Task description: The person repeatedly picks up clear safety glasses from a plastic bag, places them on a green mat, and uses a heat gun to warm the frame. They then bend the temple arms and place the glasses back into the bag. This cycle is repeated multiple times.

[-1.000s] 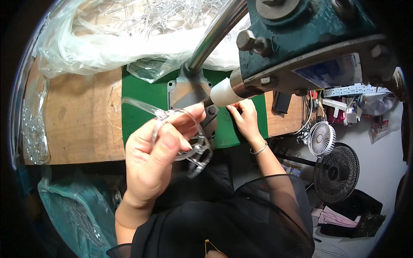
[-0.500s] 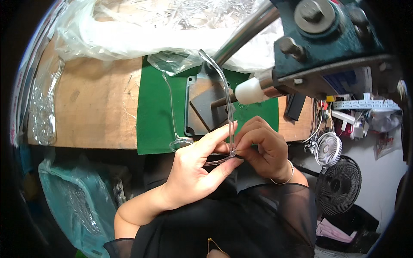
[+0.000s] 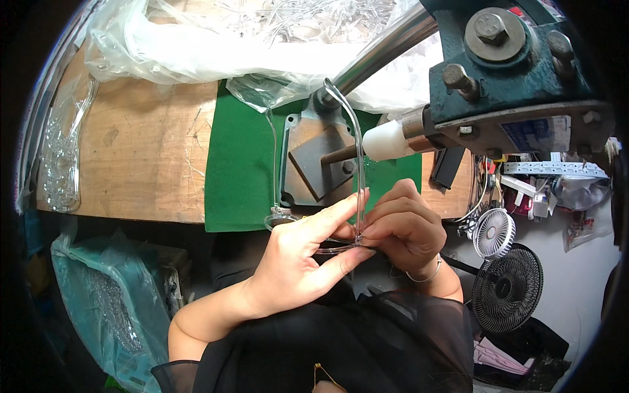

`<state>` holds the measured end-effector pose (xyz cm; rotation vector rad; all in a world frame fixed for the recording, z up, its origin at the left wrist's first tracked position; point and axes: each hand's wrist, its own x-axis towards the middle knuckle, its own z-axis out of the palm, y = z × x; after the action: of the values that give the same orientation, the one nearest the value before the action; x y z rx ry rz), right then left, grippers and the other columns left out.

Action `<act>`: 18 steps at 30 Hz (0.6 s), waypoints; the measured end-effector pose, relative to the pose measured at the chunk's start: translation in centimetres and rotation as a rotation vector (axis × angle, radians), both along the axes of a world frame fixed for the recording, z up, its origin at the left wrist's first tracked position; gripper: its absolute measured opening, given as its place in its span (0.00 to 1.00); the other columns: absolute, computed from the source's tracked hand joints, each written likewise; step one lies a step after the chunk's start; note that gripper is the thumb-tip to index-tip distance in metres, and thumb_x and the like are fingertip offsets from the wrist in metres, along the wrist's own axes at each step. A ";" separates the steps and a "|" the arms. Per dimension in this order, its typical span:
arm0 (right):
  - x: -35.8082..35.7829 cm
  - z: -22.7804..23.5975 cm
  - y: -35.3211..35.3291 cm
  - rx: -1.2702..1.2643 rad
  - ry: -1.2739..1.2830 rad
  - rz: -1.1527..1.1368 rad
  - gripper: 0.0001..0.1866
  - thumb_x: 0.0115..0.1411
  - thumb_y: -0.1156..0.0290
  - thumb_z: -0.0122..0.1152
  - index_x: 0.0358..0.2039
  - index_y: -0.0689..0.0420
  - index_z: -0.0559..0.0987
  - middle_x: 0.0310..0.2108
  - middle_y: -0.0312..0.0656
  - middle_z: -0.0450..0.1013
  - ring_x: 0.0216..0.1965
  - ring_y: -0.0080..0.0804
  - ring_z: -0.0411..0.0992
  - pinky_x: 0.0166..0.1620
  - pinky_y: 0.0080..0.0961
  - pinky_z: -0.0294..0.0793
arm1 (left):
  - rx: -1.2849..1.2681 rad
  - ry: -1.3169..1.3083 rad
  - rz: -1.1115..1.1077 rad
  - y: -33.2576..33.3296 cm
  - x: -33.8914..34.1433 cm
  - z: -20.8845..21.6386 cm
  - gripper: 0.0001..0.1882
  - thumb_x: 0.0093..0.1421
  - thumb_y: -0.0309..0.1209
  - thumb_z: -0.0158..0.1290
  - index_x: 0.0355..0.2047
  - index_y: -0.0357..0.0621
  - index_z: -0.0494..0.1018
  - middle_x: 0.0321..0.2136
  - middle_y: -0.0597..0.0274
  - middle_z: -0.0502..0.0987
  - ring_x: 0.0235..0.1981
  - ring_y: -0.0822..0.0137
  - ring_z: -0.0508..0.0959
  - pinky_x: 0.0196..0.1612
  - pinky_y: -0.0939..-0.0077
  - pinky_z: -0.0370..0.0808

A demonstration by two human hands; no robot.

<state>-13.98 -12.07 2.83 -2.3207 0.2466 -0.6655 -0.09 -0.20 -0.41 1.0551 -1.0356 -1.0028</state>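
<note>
A pair of clear plastic eyeglasses (image 3: 361, 164) has both temples unfolded and pointing away from me. My left hand (image 3: 288, 255) is closed around the front of the eyeglasses, with fingers and thumb near the right-hand hinge. Bent and pinched together, the fingers of my right hand (image 3: 409, 226) touch that hinge from the right. What sits between their tips is hidden. Much of the front rim is covered by my left hand; one round lens rim shows at its left. Past the temples stands the metal base plate (image 3: 295, 131) of a bench press on a green mat (image 3: 236, 170).
The press's dark green head (image 3: 524, 78) and white-collared spindle (image 3: 386, 141) hang at upper right. Plastic bags of clear frames (image 3: 196, 56) lie at the back, others (image 3: 62, 157) on the wooden table's left. A teal bagged crate (image 3: 105, 295) stands lower left, fans (image 3: 508, 288) lower right.
The eyeglasses have turned slightly, their left temple now straighter. My right fingertips have come closer against the hinge. My left hand keeps its hold, and the whole view has shifted a little.
</note>
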 end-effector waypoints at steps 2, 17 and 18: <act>0.0 -0.2 0.0 0.013 -0.012 0.006 0.08 0.43 0.74 0.66 0.26 0.54 0.77 0.28 0.33 0.75 0.29 0.30 0.68 0.33 0.22 0.66 | 0.012 0.011 -0.015 0.0 0.1 0.0 0.32 0.48 0.21 0.59 0.54 0.38 0.63 0.35 0.56 0.77 0.33 0.76 0.76 0.37 0.81 0.73; 0.2 -1.0 -0.1 0.257 -0.078 0.064 0.09 0.43 0.75 0.67 0.26 0.56 0.76 0.25 0.36 0.73 0.29 0.31 0.67 0.33 0.23 0.67 | 0.003 -0.015 -0.050 0.3 0.3 0.0 0.32 0.48 0.20 0.57 0.54 0.31 0.60 0.35 0.54 0.77 0.33 0.73 0.76 0.38 0.82 0.71; 0.1 -1.0 -0.2 0.246 -0.094 0.063 0.09 0.43 0.75 0.67 0.26 0.56 0.76 0.25 0.36 0.73 0.28 0.31 0.67 0.33 0.23 0.67 | 0.012 -0.017 -0.059 0.3 0.3 0.2 0.32 0.48 0.20 0.57 0.54 0.31 0.60 0.36 0.54 0.77 0.34 0.73 0.76 0.39 0.81 0.70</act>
<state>-13.86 -12.27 1.83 -2.0492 0.1998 -0.6716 0.19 0.12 -0.23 1.0495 -1.0816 -1.0505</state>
